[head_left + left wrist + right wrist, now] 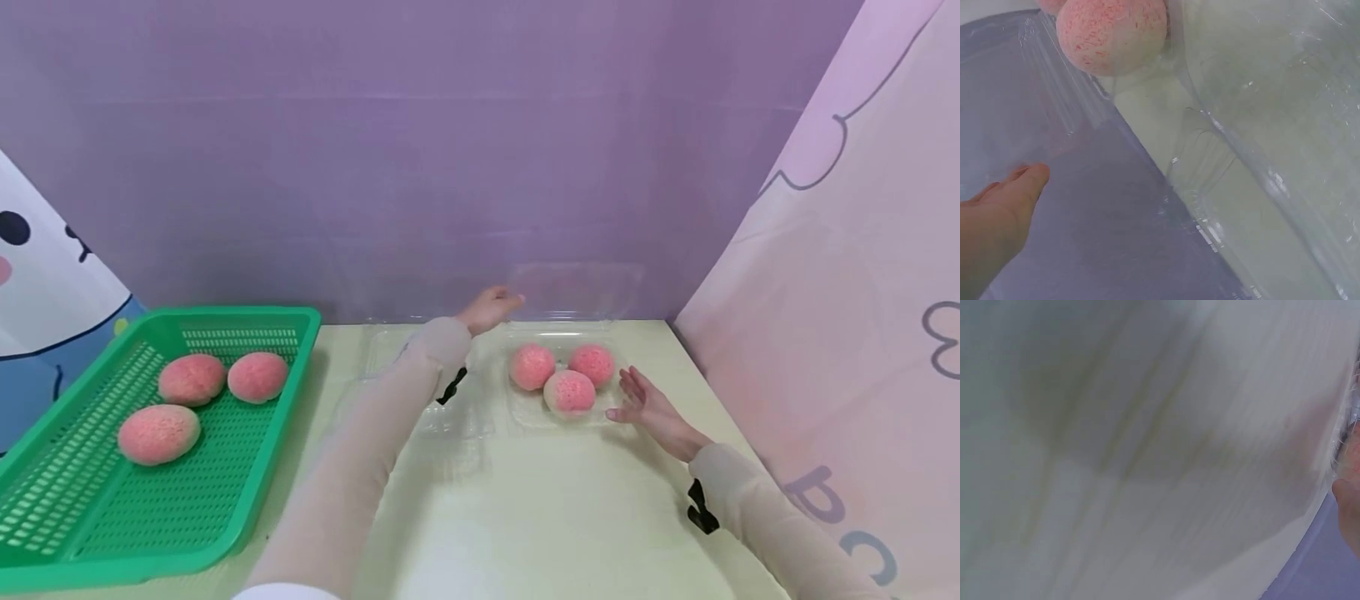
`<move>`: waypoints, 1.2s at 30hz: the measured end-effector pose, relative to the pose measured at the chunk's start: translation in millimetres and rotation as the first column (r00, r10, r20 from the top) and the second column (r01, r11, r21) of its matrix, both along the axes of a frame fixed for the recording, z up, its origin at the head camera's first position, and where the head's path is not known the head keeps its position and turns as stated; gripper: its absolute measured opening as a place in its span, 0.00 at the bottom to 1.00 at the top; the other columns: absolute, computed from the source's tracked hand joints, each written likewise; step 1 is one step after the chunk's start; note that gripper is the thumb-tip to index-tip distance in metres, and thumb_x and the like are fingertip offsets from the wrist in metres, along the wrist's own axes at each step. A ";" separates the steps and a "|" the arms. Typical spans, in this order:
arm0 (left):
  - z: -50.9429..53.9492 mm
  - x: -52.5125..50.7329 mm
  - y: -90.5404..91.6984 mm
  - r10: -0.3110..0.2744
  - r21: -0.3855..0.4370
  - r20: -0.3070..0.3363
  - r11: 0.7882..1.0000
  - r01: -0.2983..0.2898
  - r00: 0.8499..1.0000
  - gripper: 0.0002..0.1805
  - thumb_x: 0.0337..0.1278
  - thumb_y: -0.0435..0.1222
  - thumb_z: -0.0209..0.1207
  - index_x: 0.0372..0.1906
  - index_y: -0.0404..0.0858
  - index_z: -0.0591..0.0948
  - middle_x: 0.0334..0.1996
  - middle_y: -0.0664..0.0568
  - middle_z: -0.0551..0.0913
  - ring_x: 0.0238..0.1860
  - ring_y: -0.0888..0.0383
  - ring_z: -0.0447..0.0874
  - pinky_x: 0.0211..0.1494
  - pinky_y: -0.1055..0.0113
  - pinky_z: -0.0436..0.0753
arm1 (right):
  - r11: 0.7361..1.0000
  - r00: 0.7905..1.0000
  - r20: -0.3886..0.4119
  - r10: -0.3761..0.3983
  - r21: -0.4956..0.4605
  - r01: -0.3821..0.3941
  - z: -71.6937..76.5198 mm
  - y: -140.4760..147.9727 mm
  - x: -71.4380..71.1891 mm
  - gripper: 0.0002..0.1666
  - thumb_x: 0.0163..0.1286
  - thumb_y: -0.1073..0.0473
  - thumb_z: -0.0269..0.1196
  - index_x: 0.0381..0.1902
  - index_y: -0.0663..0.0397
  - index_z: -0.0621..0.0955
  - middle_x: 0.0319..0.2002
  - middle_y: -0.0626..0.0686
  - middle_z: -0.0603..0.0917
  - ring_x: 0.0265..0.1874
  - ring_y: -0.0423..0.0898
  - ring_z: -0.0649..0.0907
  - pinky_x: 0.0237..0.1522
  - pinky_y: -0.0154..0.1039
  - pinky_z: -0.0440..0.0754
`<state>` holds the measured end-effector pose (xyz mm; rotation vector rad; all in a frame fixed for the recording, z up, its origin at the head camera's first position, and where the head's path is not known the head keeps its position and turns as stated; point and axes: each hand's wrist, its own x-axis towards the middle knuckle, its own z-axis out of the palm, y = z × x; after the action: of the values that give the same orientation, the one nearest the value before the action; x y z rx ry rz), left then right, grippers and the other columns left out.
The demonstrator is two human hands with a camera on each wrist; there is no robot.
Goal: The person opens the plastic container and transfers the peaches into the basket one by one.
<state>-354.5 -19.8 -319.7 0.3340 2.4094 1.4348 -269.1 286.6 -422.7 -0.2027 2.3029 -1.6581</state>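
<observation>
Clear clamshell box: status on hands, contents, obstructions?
Left hand near raised lid, contact unclear. Right hand holding nothing, right of clear clamshell box. Three pink balls inside. Nothing visibly blocking the lid.

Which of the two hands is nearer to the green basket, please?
Left. The left hand is right of the green basket, near the raised clear lid; the right hand is farther right, beside the three pink balls.

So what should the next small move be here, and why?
Probably the left hand should fold the raised clear lid forward: three pink balls sit in the clear tray, the lid stands open behind them with that hand nearby, and the right hand is at the tray's right side.
</observation>
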 end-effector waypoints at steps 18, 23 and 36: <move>-26.2 -20.3 0.9 0.013 0.125 0.189 0.991 -0.037 0.982 0.31 0.70 0.51 0.33 0.71 0.40 0.53 0.71 0.48 0.51 0.71 0.50 0.48 0.72 0.54 0.54 | 0.996 0.998 -0.037 0.042 0.083 -0.039 0.2 -1.1 1.9 0.60 0.60 0.59 0.62 0.70 0.58 0.30 0.72 0.61 0.35 0.70 0.60 0.40 0.67 0.61 0.42; -87.9 -84.2 0.8 0.017 0.132 0.185 0.990 -0.042 0.983 0.34 0.66 0.58 0.35 0.71 0.44 0.54 0.71 0.50 0.53 0.71 0.49 0.49 0.70 0.50 0.57 | 0.994 0.998 -0.053 0.039 0.102 -0.034 0.9 -2.6 0.9 0.61 0.59 0.59 0.63 0.70 0.57 0.31 0.72 0.60 0.35 0.70 0.59 0.41 0.67 0.61 0.42; -2.2 5.5 -6.9 0.014 0.143 0.245 0.988 -0.050 0.969 0.29 0.72 0.45 0.30 0.71 0.35 0.47 0.72 0.44 0.47 0.71 0.45 0.46 0.72 0.57 0.53 | 0.997 0.997 -0.046 0.066 0.041 -0.064 -0.1 -4.3 3.5 0.61 0.60 0.58 0.63 0.70 0.57 0.29 0.72 0.59 0.34 0.70 0.60 0.39 0.68 0.60 0.41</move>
<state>-349.0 -26.7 -321.9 0.1424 2.1285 1.5739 -265.7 282.3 -422.9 -0.3083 2.3356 -1.5912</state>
